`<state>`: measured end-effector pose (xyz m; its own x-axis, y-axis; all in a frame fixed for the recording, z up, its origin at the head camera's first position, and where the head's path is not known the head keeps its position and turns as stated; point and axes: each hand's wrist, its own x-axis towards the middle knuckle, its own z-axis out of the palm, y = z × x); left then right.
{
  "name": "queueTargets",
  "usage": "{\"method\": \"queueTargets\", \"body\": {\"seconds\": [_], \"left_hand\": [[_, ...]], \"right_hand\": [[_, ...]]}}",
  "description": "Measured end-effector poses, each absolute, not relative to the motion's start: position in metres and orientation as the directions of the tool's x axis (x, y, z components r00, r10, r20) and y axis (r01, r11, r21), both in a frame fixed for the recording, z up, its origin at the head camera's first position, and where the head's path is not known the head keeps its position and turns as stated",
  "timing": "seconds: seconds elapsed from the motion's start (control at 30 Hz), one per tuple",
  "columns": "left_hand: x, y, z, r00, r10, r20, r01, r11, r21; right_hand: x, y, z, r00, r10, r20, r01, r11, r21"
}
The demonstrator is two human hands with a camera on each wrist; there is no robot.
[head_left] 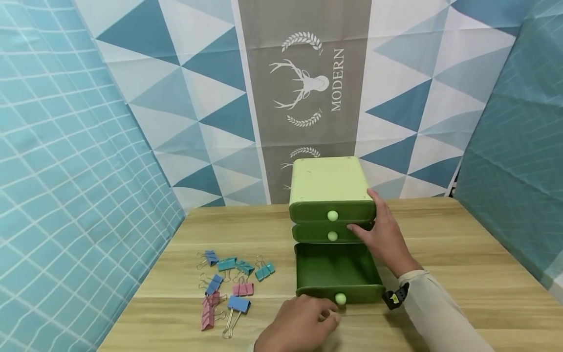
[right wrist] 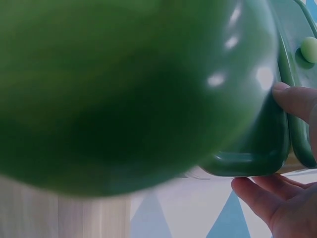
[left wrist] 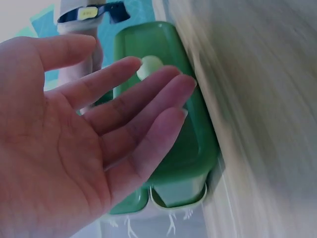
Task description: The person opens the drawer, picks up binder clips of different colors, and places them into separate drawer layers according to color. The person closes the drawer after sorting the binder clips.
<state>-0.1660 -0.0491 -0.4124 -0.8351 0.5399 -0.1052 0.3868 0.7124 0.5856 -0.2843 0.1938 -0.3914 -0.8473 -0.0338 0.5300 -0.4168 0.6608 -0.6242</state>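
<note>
A small drawer cabinet (head_left: 330, 181) with a pale green body and dark green drawers stands on the table. Its bottom drawer (head_left: 365, 293) is pulled out, and the inside shows bare; the upper two are in. My right hand (head_left: 389, 242) grips the cabinet's right side, thumb against the middle drawer (head_left: 310, 233) and fingers along the side wall. Just in front of the bottom drawer's round knob (head_left: 340, 298) is my left hand (head_left: 299, 322), fingers loosely bent and holding nothing. In the left wrist view its fingertips overlap the drawer front (left wrist: 188, 148); contact cannot be told.
Several binder clips lie left of the cabinet, among them a blue clip (head_left: 239, 304), a pink clip (head_left: 243, 289) and a teal clip (head_left: 265, 271). Patterned cloth (head_left: 211, 98) hangs behind the wooden table (head_left: 440, 234). A black strap (head_left: 396, 296) is on the right wrist.
</note>
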Motion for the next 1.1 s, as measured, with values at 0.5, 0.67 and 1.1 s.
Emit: {"method": "queueTargets", "body": {"seconds": [0.5, 0.67, 1.1], "left_hand": [[-0.161, -0.096, -0.409, -0.88, 0.46, -0.115, 0.251, 0.657, 0.711], [-0.161, -0.111, -0.408, -0.929, 0.367, -0.054, 0.229, 0.681, 0.696], [-0.176, -0.147, -0.411, -0.974, 0.136, 0.179, 0.214, 0.807, 0.551]], "right_hand": [[-0.283, 0.195, -0.394, -0.843, -0.028, 0.537, -0.417, 0.664, -0.621], [-0.284, 0.195, -0.394, -0.835, -0.034, 0.55, -0.431, 0.662, -0.613], [-0.286, 0.196, -0.393, -0.832, -0.046, 0.553, -0.442, 0.657, -0.61]]}}
